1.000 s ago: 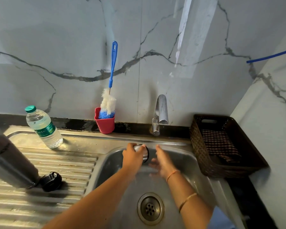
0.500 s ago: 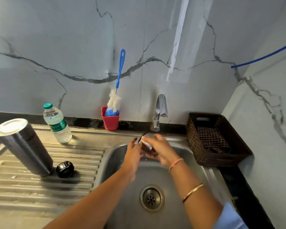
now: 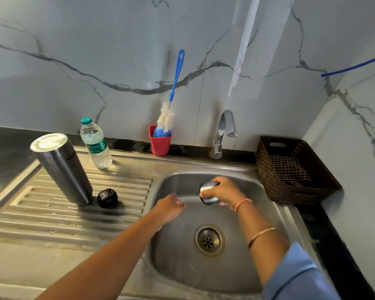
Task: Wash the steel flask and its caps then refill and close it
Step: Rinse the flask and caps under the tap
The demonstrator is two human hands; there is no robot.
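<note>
Steel cap (image 3: pixel 207 194) half hidden in right hand (image 3: pixel 225 191); left hand (image 3: pixel 169 208) blurred.

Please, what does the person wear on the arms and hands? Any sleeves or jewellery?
The right hand has an orange thread at its wrist. Higher on that forearm sits a thin gold-coloured bangle, and a light blue sleeve with a darker seam begins near the elbow. The left hand and forearm show no sleeve or band.
</note>
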